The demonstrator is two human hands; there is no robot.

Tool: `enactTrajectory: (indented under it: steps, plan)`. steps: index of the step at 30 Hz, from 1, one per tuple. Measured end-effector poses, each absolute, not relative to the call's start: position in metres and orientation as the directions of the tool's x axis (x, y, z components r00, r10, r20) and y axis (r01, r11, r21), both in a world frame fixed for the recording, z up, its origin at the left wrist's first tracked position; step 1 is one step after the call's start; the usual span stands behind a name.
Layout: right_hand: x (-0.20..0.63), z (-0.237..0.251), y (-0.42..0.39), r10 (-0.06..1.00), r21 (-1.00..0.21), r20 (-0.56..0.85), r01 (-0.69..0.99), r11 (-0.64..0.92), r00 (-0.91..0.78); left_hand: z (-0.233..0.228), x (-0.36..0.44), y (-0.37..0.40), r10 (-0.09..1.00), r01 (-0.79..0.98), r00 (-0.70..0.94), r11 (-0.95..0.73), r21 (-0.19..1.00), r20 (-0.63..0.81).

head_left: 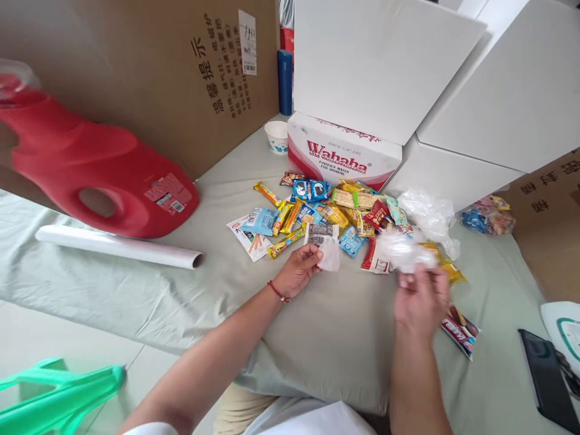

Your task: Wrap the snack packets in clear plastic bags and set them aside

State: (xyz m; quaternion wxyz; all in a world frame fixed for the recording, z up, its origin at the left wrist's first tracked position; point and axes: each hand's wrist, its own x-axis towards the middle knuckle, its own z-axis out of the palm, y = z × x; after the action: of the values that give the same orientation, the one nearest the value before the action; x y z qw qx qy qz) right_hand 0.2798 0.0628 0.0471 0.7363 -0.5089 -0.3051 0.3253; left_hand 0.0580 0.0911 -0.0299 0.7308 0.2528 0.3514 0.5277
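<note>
My left hand (pixel 299 270) is closed in a pinch on a small translucent plastic piece (pixel 330 257), just in front of a white-and-dark snack packet (pixel 321 232). A crumpled clear plastic bag (pixel 405 252) is gripped at the fingertips of my right hand (pixel 421 299), and motion smears it a little. Ahead of both hands lies a loose pile of wrapped snacks, with a blue packet (pixel 351 241), a red-and-white packet (pixel 375 258) and a pale blue packet (pixel 261 221) among them. A dark red wrapped snack (pixel 458 331) rests beside my right wrist.
Behind the pile stands a Wahaba-style water carton (pixel 344 151) beside a paper cup (pixel 277 138). Another clear bag (pixel 428 211) lies at the right. A red detergent jug (pixel 104 175) and white roll (pixel 118 246) are left; a black phone (pixel 548 377) lies far right.
</note>
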Motion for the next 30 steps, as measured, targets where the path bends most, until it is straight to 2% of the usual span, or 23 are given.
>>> enactTrajectory:
  steps: [2, 3, 5, 6, 7, 9, 10, 11, 14, 17, 18, 19, 20, 21, 22, 23, 24, 27, 30]
  plan:
    - [0.293, 0.08, 0.057, 0.582, -0.891, 0.398, 0.147, 0.43, 0.709, -0.029, 0.057, 0.091, 0.946, -0.622, 0.206, 0.325, 0.712, -0.252]
    - [0.3, 0.095, 0.057, 0.43, -0.821, 0.534, 0.326, 0.468, 0.728, -0.029, 0.057, 0.091, 0.944, -0.639, 0.21, 0.329, 0.695, -0.254]
    - [0.318, 0.117, 0.065, 0.142, -0.642, 0.744, 0.639, 0.423, 0.653, -0.029, 0.056, 0.091, 0.937, -0.666, 0.234, 0.35, 0.659, -0.26]
    - [0.329, 0.122, 0.074, 0.046, -0.563, 0.807, 0.745, 0.357, 0.589, -0.028, 0.055, 0.09, 0.931, -0.672, 0.253, 0.365, 0.645, -0.263]
    - [0.342, 0.124, 0.086, 0.016, -0.504, 0.854, 0.818, 0.278, 0.52, -0.028, 0.055, 0.09, 0.925, -0.672, 0.273, 0.379, 0.637, -0.263]
    - [0.369, 0.119, 0.117, 0.11, -0.456, 0.889, 0.883, 0.113, 0.445, -0.028, 0.055, 0.089, 0.918, -0.659, 0.305, 0.394, 0.641, -0.252]
    - [0.381, 0.113, 0.135, 0.271, -0.43, 0.873, 0.902, 0.037, 0.406, -0.028, 0.055, 0.089, 0.917, -0.651, 0.316, 0.396, 0.647, -0.244]
    - [0.392, 0.106, 0.153, 0.477, -0.397, 0.803, 0.918, -0.018, 0.357, -0.027, 0.055, 0.089, 0.917, -0.645, 0.322, 0.395, 0.654, -0.237]
    - [0.404, 0.084, 0.188, 0.732, -0.365, 0.638, 0.931, 0.016, 0.238, -0.027, 0.056, 0.088, 0.924, -0.647, 0.309, 0.377, 0.663, -0.224]
    - [0.379, 0.063, 0.175, 0.803, -0.382, 0.568, 0.922, 0.065, 0.179, -0.028, 0.057, 0.088, 0.939, -0.65, 0.28, 0.337, 0.68, -0.198]
    - [0.364, 0.056, 0.16, 0.794, -0.441, 0.569, 0.895, 0.074, 0.214, -0.029, 0.058, 0.088, 0.947, -0.646, 0.266, 0.316, 0.695, -0.183]
    - [0.346, 0.048, 0.142, 0.796, -0.563, 0.534, 0.822, 0.082, 0.286, -0.03, 0.059, 0.088, 0.956, -0.639, 0.241, 0.284, 0.715, -0.164]
    - [0.326, 0.04, 0.122, 0.849, -0.721, 0.409, 0.688, 0.076, 0.335, -0.031, 0.06, 0.088, 0.969, -0.625, 0.207, 0.239, 0.743, -0.137]
    - [0.305, 0.032, 0.103, 0.935, -0.865, 0.195, 0.501, 0.022, 0.295, -0.032, 0.061, 0.088, 0.981, -0.603, 0.164, 0.179, 0.777, -0.099]
    - [0.283, 0.025, 0.086, 0.98, -0.949, -0.021, 0.306, -0.081, 0.196, -0.034, 0.062, 0.088, 0.991, -0.568, 0.124, 0.111, 0.815, -0.049]
    - [0.263, 0.018, 0.073, 0.978, -0.974, -0.157, 0.141, -0.176, 0.136, -0.035, 0.063, 0.088, 0.995, -0.518, 0.097, 0.043, 0.854, 0.009]
    - [0.245, 0.012, 0.064, 0.969, -0.972, -0.232, 0.019, -0.234, 0.082, -0.037, 0.064, 0.087, 0.994, -0.453, 0.085, -0.023, 0.891, 0.069]
    - [0.21, 0.002, 0.061, 0.963, -0.953, -0.268, -0.159, -0.259, 0.039, -0.038, 0.065, 0.082, 0.975, -0.231, 0.105, -0.169, 0.958, 0.197]
    - [0.205, -0.001, 0.07, 0.977, -0.97, -0.198, -0.155, -0.185, 0.073, -0.035, 0.064, 0.078, 0.96, -0.159, 0.158, -0.208, 0.965, 0.233]
